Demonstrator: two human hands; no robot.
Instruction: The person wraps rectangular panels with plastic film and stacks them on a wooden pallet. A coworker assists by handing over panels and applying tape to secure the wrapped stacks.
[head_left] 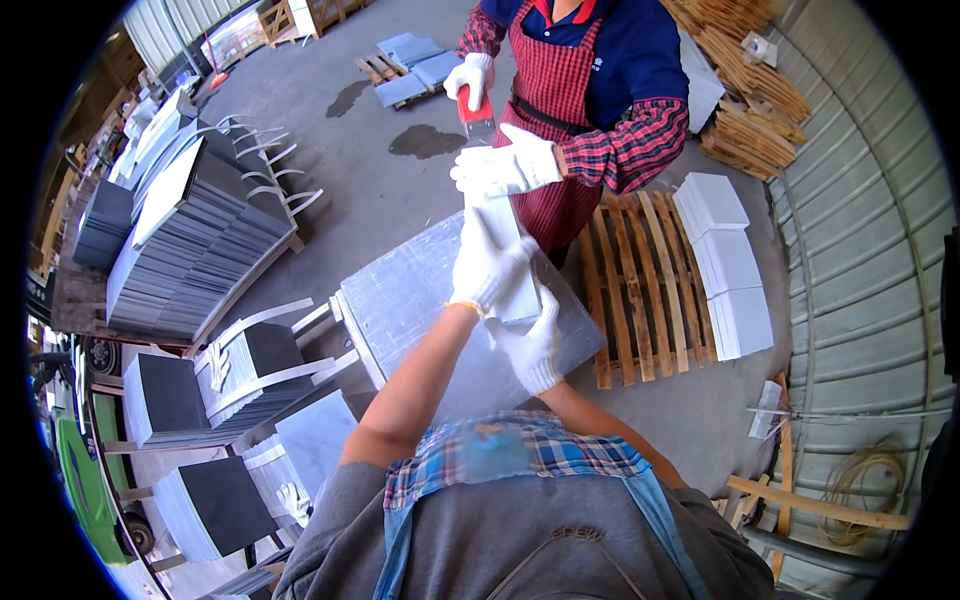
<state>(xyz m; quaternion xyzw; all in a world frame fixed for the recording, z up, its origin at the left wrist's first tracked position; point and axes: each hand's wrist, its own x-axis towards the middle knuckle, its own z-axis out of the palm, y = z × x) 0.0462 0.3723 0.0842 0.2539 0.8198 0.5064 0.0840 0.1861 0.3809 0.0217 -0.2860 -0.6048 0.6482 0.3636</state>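
A narrow white slab (523,297) lies lengthwise over the scuffed grey tabletop (395,285) in front of me. My left hand (487,266), in a white glove, grips its left side and covers part of its top. At its near right corner my gloved right hand (533,347) is closed round the edge; some fingers are hidden beneath. Across from me, a co-worker in a red checked apron (535,100) rests a gloved hand (508,168) at the slab's far end. That person's other hand holds a red-handled scraper (475,112).
Slatted wooden pallet (640,290) with white slab stacks (727,275) stands at the right. Left are racks of dark slabs (205,215) and strapped stacks (265,350) with loose gloves. A green vehicle (82,470) shows far left; corrugated wall (850,250) bounds the right.
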